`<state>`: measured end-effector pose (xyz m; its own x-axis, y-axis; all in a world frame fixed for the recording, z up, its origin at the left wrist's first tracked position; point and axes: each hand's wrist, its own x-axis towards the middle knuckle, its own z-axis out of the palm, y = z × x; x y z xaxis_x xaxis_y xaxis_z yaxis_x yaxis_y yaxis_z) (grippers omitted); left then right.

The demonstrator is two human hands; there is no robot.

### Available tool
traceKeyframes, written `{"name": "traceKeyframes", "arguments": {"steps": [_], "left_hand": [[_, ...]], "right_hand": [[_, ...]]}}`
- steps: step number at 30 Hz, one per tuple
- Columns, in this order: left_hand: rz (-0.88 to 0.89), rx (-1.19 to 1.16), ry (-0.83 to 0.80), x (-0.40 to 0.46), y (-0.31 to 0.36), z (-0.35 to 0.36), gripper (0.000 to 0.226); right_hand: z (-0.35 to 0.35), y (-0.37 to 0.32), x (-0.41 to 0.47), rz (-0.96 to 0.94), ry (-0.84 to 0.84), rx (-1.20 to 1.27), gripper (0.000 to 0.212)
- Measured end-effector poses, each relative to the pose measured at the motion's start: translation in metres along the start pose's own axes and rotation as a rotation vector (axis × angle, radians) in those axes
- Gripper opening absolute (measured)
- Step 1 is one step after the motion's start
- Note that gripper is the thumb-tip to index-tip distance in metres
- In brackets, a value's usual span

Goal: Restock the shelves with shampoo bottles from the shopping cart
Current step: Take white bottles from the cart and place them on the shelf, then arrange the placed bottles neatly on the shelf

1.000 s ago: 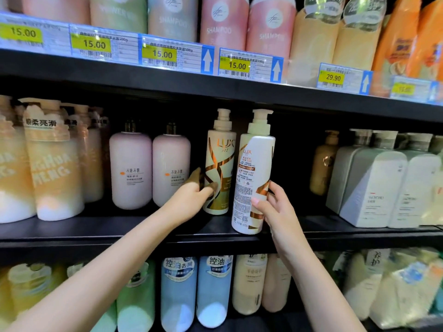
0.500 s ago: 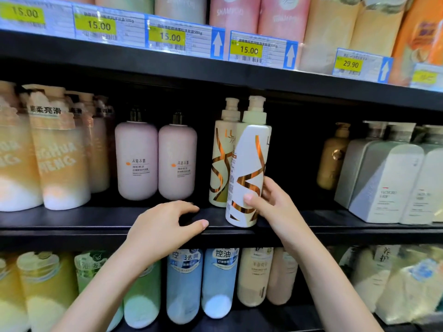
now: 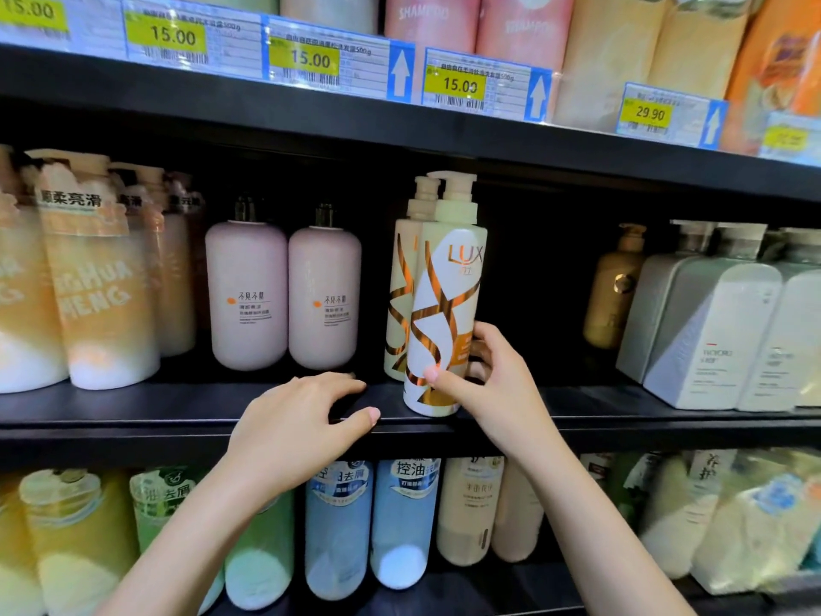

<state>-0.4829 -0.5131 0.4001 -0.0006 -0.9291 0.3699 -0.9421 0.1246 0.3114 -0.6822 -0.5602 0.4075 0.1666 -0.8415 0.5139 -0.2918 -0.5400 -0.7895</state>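
Shampoo bottle (image 3: 444, 313), white with gold ribbon swirls and the word LUX near its top, stands upright at the front edge of the middle shelf (image 3: 177, 415). The right hand (image 3: 484, 375) grips its lower part, thumb across the front and fingers curled round the right side. A second bottle of the same kind (image 3: 402, 300) stands just behind and to its left, touching or nearly touching it. The left hand (image 3: 302, 429) holds nothing; its fingers are loosely spread and rest on the front lip of the shelf, just left of the gripped bottle.

Two pink bottles (image 3: 284, 295) stand side by side further left on the same shelf, and beyond them orange and white refill pouches (image 3: 97, 282). To the right, well apart, a small gold bottle (image 3: 613, 286) stands beside pale grey angular bottles (image 3: 711, 335). Yellow price tags (image 3: 311, 60) reading 15.00 and 29.90 line the shelf above. Blue, green and cream bottles (image 3: 400, 522) fill the shelf below.
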Motion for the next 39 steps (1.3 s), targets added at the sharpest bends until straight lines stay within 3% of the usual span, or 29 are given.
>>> {"name": "traceKeyframes", "arguments": {"steps": [8,12,31,33,35,37,39], "left_hand": [[-0.017,-0.017,-0.018,0.0,-0.001,-0.001,0.05],[-0.012,-0.014,-0.012,-0.001,0.001,-0.002,0.049],[-0.004,-0.006,-0.034,-0.002,0.0,-0.002,0.049],[-0.007,0.0,-0.024,-0.002,0.001,-0.002,0.049],[-0.008,0.026,0.009,-0.003,0.003,-0.001,0.05],[0.009,0.086,0.083,-0.01,0.003,0.0,0.062],[0.04,0.144,0.141,-0.025,0.0,0.004,0.076]], "right_hand": [[0.013,0.001,0.007,-0.017,0.021,-0.049,0.055],[0.02,0.005,0.011,0.007,-0.015,-0.073,0.041],[0.048,-0.006,0.039,0.149,-0.017,-0.2,0.045],[0.049,-0.007,0.035,0.154,-0.026,-0.238,0.053],[0.049,-0.009,0.027,0.081,0.035,-0.336,0.062],[0.051,-0.012,0.013,-0.065,0.136,-0.413,0.056],[0.058,-0.013,-0.007,-0.202,0.11,-0.412,0.056]]}}
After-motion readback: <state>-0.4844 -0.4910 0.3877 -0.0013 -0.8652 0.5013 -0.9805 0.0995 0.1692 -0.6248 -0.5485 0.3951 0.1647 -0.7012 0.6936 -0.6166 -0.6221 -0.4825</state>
